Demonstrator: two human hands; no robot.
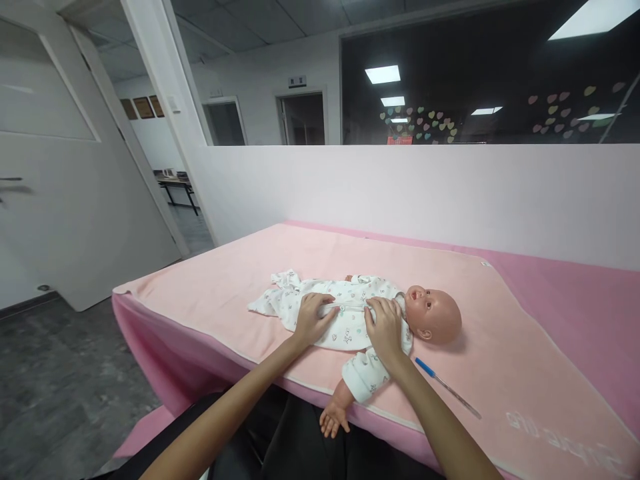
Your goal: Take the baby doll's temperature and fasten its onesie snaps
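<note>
Head cam: doll lies on its back across the covered tabletop, head to pic right, legs end to pic left, face up & turned a bit away from the wearer. It wears a white printed outfit; the empty-looking leg ends trail off left. Doll's near arm sticks out twd the wearer, sleeve cuff at the forearm, its small hand hanging past the front edge.

L hand rests on the outfit abt the waist, fingers bent, thumb & index tips close w/ a narrow gap; can't tell if fabric's pinched. R hand is on the chest nr the neck, fingers curled onto the front; grip partly hidden, so can't tell if it's holding cloth. Both touch the outfit, a short gap btwn them.

Thin stick w/ blue end lies by the R forearm, just below doll's head. Under all: peach blanket w/ pale upside-down lettering nr the R corner, over pink cloth. Behind: white half-wall, dark window w/ heart stickers; door at far L, grey floor below.
</note>
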